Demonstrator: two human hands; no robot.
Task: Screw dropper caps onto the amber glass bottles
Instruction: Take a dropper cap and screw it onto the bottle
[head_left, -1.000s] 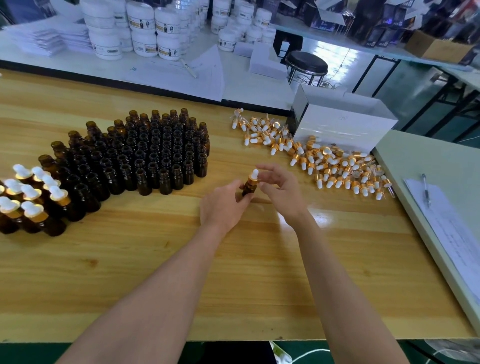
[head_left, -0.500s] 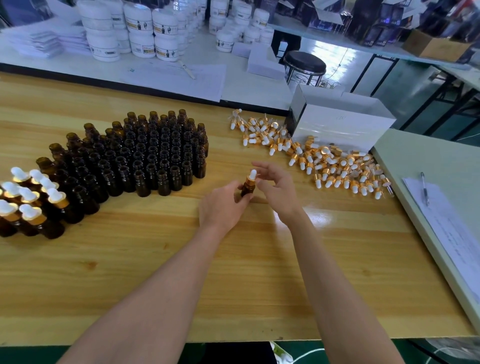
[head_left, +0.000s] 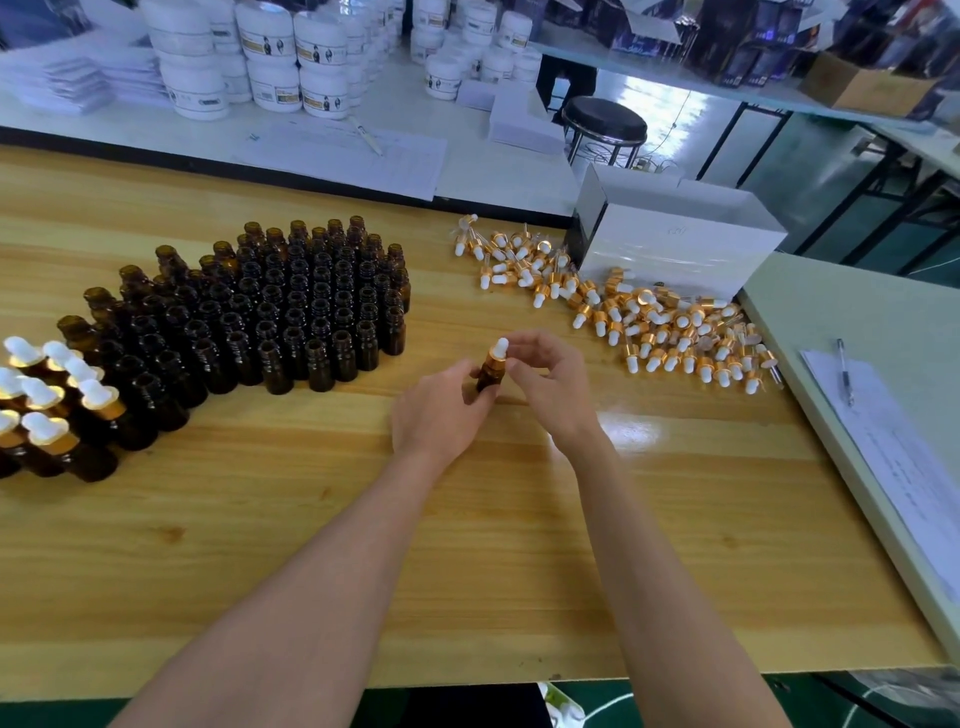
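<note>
Threading in progress
In left hand (head_left: 441, 410), amber bottle (head_left: 490, 375) gripped steady; between fingers of right hand (head_left: 550, 379), dropper cap (head_left: 498, 351) pinched for twisting.

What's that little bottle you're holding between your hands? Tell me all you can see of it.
The bottle is small, dark amber, glass by its look, held roughly upright over the wooden table. A dropper cap with a white bulb and gold collar sits on its neck; how tight, I cannot tell. The left hand grips its body; the right hand pinches the cap.
</note>
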